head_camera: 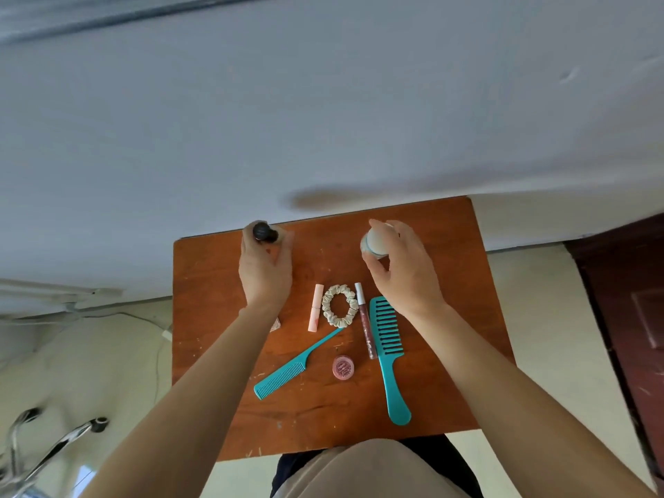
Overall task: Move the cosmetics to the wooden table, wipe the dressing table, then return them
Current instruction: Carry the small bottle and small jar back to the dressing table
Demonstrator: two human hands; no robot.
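I look down on a small wooden table (215,300). My left hand (266,271) grips a bottle with a black cap (264,232) near the table's far left edge. My right hand (406,267) holds a white bottle with a teal band (375,242) at the far right. Between my arms lie a pink lipstick tube (316,307), a cream scrunchie (339,304), a lip gloss tube (365,319), a teal wide-tooth comb (388,350), a teal tail comb (291,370) and a small pink jar (343,367).
The table stands against a pale wall (323,120). A dark wooden door (632,318) is at the right. A metal frame (46,447) and a cable (158,339) are on the floor at the left.
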